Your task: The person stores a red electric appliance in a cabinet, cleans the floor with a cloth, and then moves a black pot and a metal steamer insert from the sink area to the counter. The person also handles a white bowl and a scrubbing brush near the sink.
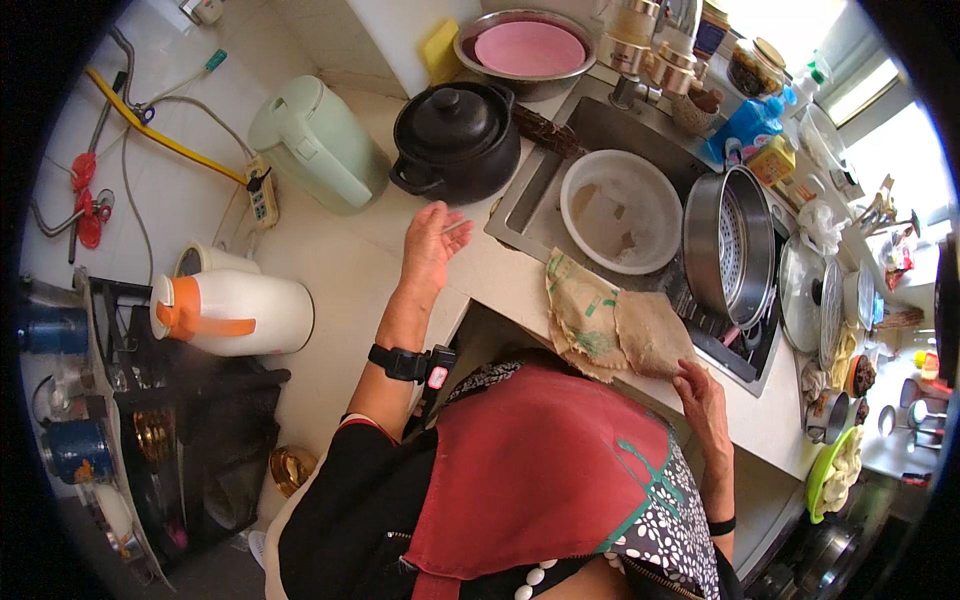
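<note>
My left hand (436,244) is palm up over the pale counter in front of the black lidded pot (452,139). A thin pale stick-like piece (454,225) lies between its thumb and fingers. At the counter's front edge, the fingertips of my right hand (699,388) touch the corner of a worn tan cloth (652,334) with green print; whether they pinch it is unclear. The cloth hangs partly over the edge, before the metal sink (514,206). In the sink sits a whitish basin (671,217) of cloudy water, with a steel steamer pot (697,247) beside it.
A pale green kettle (330,150) and a white and orange jug (255,311) stand at left, near a power strip (261,196). Behind the sink are a faucet (626,90) and bottles. A steel bowl (525,88) holds a pink basin (529,48). Glass lids (801,292) lean at right.
</note>
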Demonstrator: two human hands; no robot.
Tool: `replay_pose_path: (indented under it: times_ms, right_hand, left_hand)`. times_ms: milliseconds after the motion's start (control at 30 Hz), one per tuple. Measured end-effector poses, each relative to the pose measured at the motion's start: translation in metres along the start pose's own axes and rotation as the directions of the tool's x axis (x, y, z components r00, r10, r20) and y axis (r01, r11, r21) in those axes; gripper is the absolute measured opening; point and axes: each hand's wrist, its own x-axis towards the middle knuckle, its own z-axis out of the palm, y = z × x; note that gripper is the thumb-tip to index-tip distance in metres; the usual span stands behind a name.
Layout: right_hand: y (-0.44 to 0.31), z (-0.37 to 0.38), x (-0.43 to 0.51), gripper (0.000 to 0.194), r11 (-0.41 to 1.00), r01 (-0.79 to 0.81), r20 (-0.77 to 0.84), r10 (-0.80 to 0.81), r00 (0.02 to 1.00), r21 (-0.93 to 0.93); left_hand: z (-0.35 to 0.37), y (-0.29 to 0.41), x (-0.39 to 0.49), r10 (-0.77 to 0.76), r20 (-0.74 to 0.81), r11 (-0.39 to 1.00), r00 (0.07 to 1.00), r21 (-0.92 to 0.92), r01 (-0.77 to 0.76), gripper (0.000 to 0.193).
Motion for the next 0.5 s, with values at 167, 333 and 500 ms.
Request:
replay_pose_path:
  times_ms: [167, 333, 500]
  right_hand:
    - [-0.001, 0.005, -0.002, 0.03, 1.0, -0.002, -0.055, 0.0, 0.998, -0.029]
    - [-0.002, 0.009, -0.007, 0.03, 0.999, -0.026, -0.074, 0.023, 0.997, -0.04]
    - [-0.005, 0.014, -0.009, 0.03, 0.998, -0.037, -0.071, 0.033, 0.997, -0.054]
  left_hand:
    - [-0.023, 0.025, 0.034, -0.035, -0.078, 0.998, 0.996, -0.06, 0.031, 0.046]
    - [-0.036, 0.041, 0.066, -0.203, 0.093, 0.979, 0.975, 0.018, 0.202, 0.04]
    - [-0.036, 0.043, 0.077, -0.194, 0.122, 0.981, 0.973, -0.003, 0.196, 0.031]
